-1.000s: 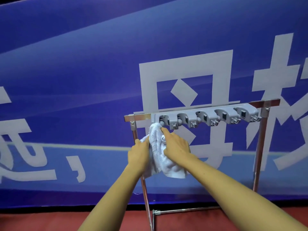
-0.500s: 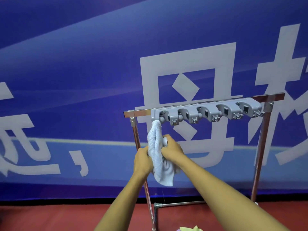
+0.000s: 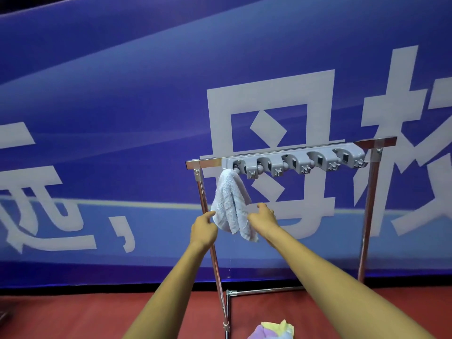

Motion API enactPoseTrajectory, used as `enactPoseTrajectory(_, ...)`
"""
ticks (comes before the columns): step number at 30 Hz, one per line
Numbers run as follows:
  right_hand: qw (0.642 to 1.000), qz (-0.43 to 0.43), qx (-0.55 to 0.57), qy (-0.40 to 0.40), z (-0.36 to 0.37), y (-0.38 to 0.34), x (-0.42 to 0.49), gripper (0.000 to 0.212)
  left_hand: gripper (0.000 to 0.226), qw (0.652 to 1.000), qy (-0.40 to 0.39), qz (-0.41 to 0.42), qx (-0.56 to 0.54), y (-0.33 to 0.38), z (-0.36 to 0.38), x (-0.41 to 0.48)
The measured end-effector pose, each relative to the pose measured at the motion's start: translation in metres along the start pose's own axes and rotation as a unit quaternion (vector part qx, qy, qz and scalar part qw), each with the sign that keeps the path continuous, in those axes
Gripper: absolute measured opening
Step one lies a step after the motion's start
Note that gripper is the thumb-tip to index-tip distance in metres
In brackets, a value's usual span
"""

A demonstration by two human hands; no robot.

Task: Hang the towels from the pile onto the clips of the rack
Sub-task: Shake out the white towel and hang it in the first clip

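The left grip (image 3: 204,228) is released: its fingers are loosely curled and hold nothing, and only the thumb side brushes the lower left edge of the pale white terry towel (image 3: 231,204). The right grip (image 3: 263,220) is released too, with relaxed, half-bent fingers just beside the towel's lower right folds. From this angle I cannot tell whether it touches the cloth. Both bare forearms reach up from the bottom of the view, one on each side of the towel.

The towel hangs bunched in long folds. Its top is caught in the leftmost grey plastic clip (image 3: 238,165), and its loose ends dangle between the two grips. That clip is the first of a row on a grey plastic clip strip (image 3: 293,162); the other clips to its right hold nothing. The strip is fixed along the top bar of a chrome metal rack (image 3: 367,216), which has upright posts and a low crossbar near the floor.

At the bottom edge, beside the rack's left post, lies a small pile of pastel towels (image 3: 271,331), yellow, lilac and pale blue, on the red floor (image 3: 73,314). Behind the rack stands a large blue banner (image 3: 122,94) with white characters.
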State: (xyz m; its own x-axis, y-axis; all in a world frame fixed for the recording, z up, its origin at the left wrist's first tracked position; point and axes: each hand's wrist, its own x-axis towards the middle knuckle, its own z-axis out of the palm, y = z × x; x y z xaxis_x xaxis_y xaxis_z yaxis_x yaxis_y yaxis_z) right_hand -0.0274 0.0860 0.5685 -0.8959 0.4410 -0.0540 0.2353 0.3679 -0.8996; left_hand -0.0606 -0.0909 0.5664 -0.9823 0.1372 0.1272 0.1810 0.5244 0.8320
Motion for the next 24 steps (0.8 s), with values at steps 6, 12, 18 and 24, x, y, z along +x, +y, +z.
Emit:
enactPoseTrajectory(6, 0.991, -0.105, -0.087, -0.003, -0.012, -0.014, -0.038, 0.059, 0.059, 0.999, -0.032, 0.032, -0.012, 0.037, -0.005, -0.043)
enactPoseTrajectory(12, 0.981, -0.126, -0.145, -0.018, -0.032, -0.024, -0.074, 0.064, 0.055, 0.996, -0.047, 0.076, 0.004, 0.063, -0.011, -0.081)
enactPoseTrajectory(18, 0.975, -0.118, -0.184, -0.035, -0.048, -0.013, -0.113, 0.071, 0.054, 0.991, -0.093, 0.094, 0.033, 0.071, 0.001, -0.119)
enactPoseTrajectory(24, 0.97, -0.122, -0.207, -0.023, -0.067, 0.009, -0.153, 0.071, 0.054, 0.984, -0.125, 0.123, 0.029, 0.075, 0.024, -0.156)
